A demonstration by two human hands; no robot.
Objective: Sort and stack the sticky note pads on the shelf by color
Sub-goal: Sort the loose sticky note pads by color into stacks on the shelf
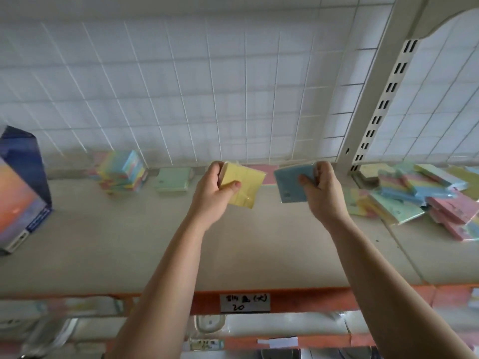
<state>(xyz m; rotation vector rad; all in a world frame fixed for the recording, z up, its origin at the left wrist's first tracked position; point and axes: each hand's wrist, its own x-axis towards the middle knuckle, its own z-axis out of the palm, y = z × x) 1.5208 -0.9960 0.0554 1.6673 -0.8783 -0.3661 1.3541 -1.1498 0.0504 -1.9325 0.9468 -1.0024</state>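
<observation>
Mid-sort: over the shelf, with a mixed heap of pads at right and a green pad set down at the back, the left hand is clamped on a yellow pad and the right hand on a blue pad. Next, probably, each goes to its own colour's spot. A pink pad behind them is half hidden; everything is blurred.

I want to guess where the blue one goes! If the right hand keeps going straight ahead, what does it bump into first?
Probably the pink pad lying flat by the wire grid back, just beyond the blue pad in the right hand. Depth is hard to judge.
</observation>
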